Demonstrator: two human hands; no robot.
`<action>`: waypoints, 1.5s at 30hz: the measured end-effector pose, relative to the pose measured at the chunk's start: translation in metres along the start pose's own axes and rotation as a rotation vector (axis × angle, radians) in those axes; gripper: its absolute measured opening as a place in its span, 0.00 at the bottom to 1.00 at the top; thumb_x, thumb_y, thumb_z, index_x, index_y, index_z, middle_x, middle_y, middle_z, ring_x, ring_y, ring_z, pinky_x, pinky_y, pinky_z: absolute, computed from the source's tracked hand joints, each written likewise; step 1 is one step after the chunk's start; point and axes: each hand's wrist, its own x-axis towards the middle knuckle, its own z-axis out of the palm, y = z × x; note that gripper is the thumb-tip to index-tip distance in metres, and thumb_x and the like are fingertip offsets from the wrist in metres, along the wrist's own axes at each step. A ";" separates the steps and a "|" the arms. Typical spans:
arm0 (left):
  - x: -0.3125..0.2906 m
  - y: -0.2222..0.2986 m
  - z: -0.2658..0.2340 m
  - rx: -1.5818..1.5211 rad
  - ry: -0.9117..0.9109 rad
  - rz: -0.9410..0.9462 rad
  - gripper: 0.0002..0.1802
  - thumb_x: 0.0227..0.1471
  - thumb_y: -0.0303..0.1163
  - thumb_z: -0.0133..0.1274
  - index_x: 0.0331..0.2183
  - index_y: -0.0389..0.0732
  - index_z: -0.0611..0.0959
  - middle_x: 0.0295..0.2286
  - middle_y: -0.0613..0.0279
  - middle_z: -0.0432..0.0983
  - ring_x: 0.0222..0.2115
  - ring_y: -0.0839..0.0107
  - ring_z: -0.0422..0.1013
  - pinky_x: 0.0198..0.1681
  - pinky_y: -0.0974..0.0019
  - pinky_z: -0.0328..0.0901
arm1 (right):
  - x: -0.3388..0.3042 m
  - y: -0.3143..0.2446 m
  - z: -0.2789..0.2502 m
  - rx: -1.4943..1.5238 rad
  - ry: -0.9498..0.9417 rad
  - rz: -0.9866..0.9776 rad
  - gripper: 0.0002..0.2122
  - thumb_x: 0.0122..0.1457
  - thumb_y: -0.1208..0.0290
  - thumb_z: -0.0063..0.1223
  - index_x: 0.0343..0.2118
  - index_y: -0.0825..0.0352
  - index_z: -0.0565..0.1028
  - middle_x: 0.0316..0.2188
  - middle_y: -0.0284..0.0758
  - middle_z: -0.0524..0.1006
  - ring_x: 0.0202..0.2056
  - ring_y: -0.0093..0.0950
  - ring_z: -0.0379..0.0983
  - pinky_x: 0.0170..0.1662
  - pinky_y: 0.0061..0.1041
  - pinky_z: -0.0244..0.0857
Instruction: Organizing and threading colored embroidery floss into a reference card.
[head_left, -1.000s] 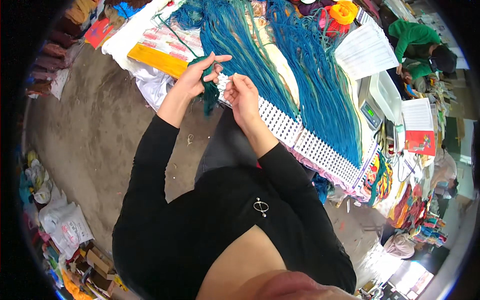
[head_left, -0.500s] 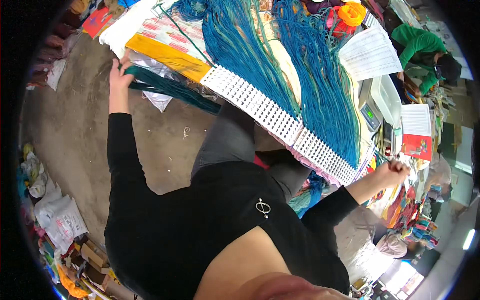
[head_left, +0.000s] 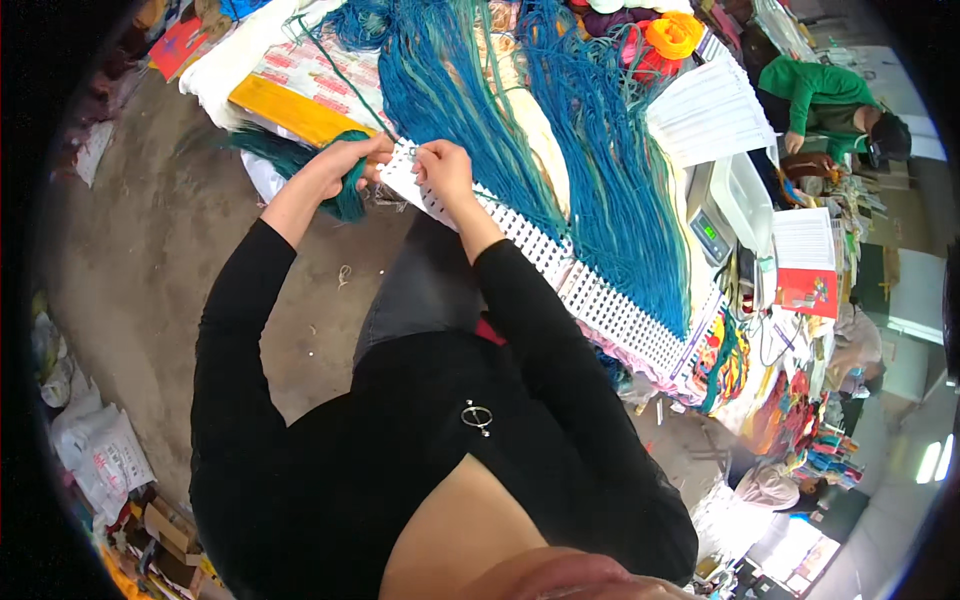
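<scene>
A hank of dark green yarn [head_left: 272,148] hangs from my left hand [head_left: 343,165], whose fingers are closed around it at the left end of a white perforated card strip [head_left: 520,237]. My right hand [head_left: 446,170] is pinched close beside it, over the same end of the strip; what its fingertips hold is too small to make out. A green strand [head_left: 345,75] runs from the upper left down to this end. Long blue-green yarn [head_left: 440,100] spreads over the table beyond the strip, its near ends reaching the rows of holes.
A yellow wooden bar [head_left: 300,110] lies left of my hands. To the right are paper sheets [head_left: 710,105], a scale [head_left: 712,235] and a red-and-white booklet [head_left: 806,290]. Orange yarn [head_left: 674,35] sits at the back. Another person in green [head_left: 815,90] bends over at the far right.
My right hand has come from the table's right end to the strip's left end. My left hand has moved right to meet it, bringing the green hank along.
</scene>
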 end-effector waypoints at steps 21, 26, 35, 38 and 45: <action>0.044 0.009 0.009 0.497 0.030 0.143 0.13 0.47 0.34 0.51 0.15 0.42 0.74 0.09 0.70 0.64 0.08 0.81 0.56 0.12 0.73 0.50 | 0.014 -0.005 0.008 0.082 -0.031 0.249 0.07 0.44 0.67 0.53 0.18 0.65 0.77 0.12 0.31 0.75 0.15 0.23 0.72 0.23 0.23 0.64; 0.032 0.049 -0.046 -0.242 -0.241 0.104 0.06 0.50 0.29 0.52 0.31 0.37 0.76 0.21 0.72 0.65 0.16 0.90 0.56 0.10 0.85 0.46 | 0.013 0.008 0.003 -0.081 0.045 0.101 0.07 0.45 0.67 0.53 0.18 0.65 0.76 0.12 0.31 0.75 0.16 0.24 0.72 0.24 0.23 0.65; 0.027 0.024 -0.014 0.143 -0.345 0.044 0.10 0.54 0.36 0.48 0.27 0.40 0.76 0.17 0.72 0.65 0.10 0.85 0.53 0.11 0.81 0.46 | 0.004 -0.004 -0.001 0.381 -0.102 0.186 0.07 0.48 0.69 0.54 0.21 0.68 0.75 0.13 0.29 0.73 0.16 0.18 0.68 0.23 0.20 0.61; 0.044 0.028 0.002 0.559 -0.257 0.011 0.08 0.49 0.32 0.49 0.22 0.41 0.76 0.14 0.73 0.65 0.08 0.82 0.53 0.12 0.75 0.49 | 0.011 0.012 -0.005 0.291 -0.103 0.130 0.07 0.50 0.70 0.54 0.23 0.68 0.75 0.15 0.29 0.73 0.16 0.18 0.68 0.23 0.19 0.61; 0.064 0.130 -0.158 -0.253 -0.195 0.267 0.07 0.46 0.34 0.51 0.26 0.42 0.78 0.16 0.73 0.66 0.14 0.83 0.57 0.22 0.72 0.59 | 0.006 0.004 0.011 -0.109 -0.079 0.060 0.11 0.55 0.66 0.43 0.26 0.67 0.75 0.19 0.31 0.77 0.19 0.23 0.73 0.26 0.26 0.65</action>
